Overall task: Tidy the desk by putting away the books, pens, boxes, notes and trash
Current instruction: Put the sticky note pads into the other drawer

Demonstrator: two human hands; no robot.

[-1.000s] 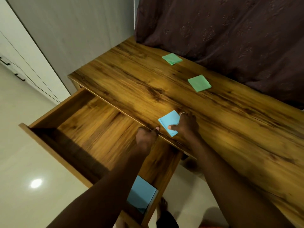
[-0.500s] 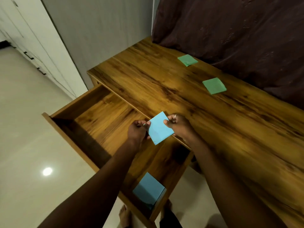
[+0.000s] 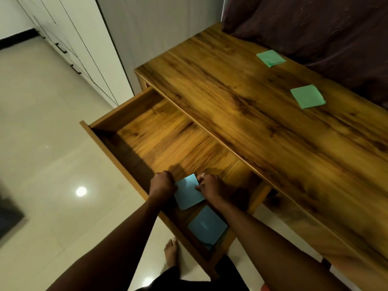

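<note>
While both hands reach down into the open drawer (image 3: 134, 143), a blue note (image 3: 188, 194) is held between them over the drawer's near end. The left hand (image 3: 162, 184) is curled closed on the note's left edge, its fingers pinching the paper; the right hand (image 3: 212, 187), with a ring on one finger, pinches the note's right edge with fingertips drawn together. The note is tilted, one corner pointing away from the person, and whether it touches the drawer floor cannot be told.

Nearer the person than the held note, a second blue note (image 3: 206, 225) lies flat in the drawer's near corner, just beside the held one. The rest of the drawer floor, farther from the person, shows bare wood.

Beyond the drawer, on the wooden bench (image 3: 241, 97), two green notes lie well apart from the drawer: one green note (image 3: 270, 58) toward the bench's far end close to the dark curtain (image 3: 315, 24), and the other green note (image 3: 307, 96) nearer, also beside the curtain.

To the left of the drawer is a pale tiled floor (image 3: 42, 143), where a bare foot (image 3: 171, 252) stands just below the drawer's front. White cabinets (image 3: 69, 38) line the wall past the floor.
</note>
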